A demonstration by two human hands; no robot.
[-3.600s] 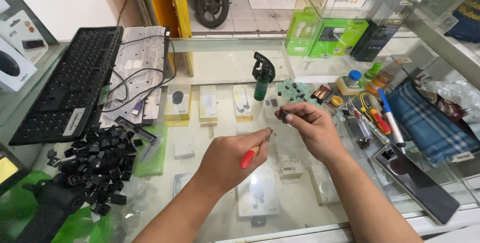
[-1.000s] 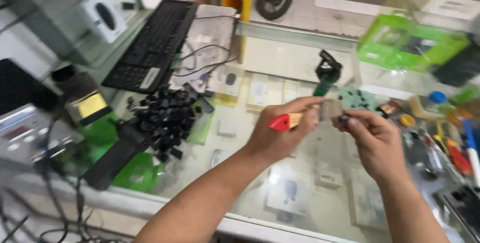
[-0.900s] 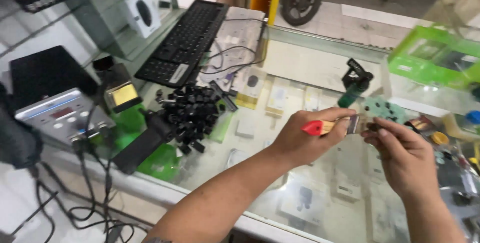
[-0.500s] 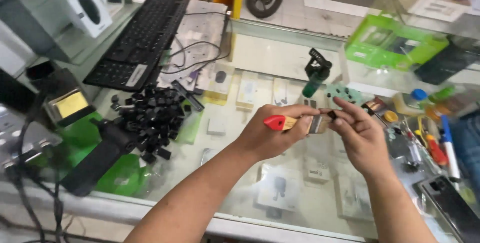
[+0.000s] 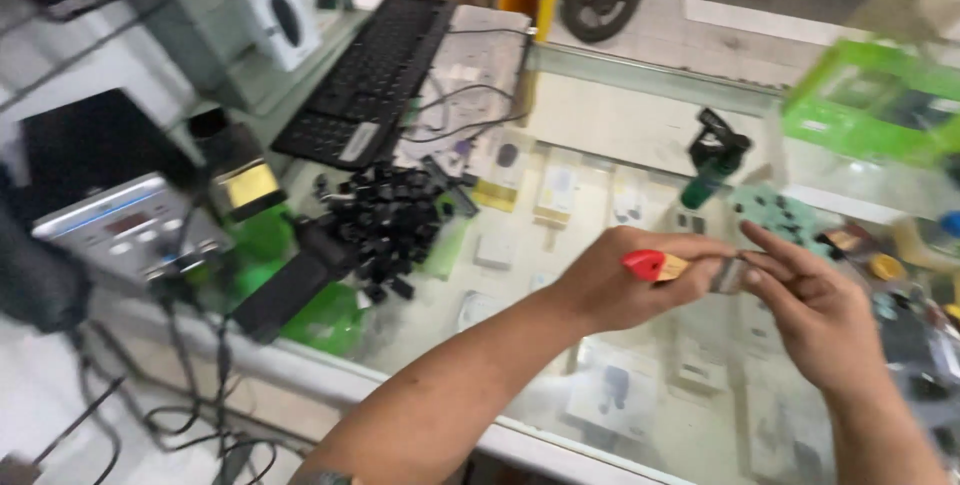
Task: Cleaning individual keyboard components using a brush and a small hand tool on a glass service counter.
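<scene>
Both hands meet above the glass table (image 5: 600, 135), right of centre. The left hand (image 5: 620, 285) is closed around a small brush with a red-tipped handle (image 5: 655, 265). The right hand (image 5: 815, 310) pinches the brush's bristle end between its fingertips (image 5: 760, 263). To the left lies a heap of black keycaps (image 5: 385, 230), and farther away a black keyboard (image 5: 375, 75).

Your left hand (image 5: 615, 285) grips a small brush with a glossy red-tipped wooden handle (image 5: 655, 265). Beneath you, the smooth, reflective glass counter top (image 5: 600, 135). Matt black plastic keycaps (image 5: 385, 230) lie heaped.
</scene>
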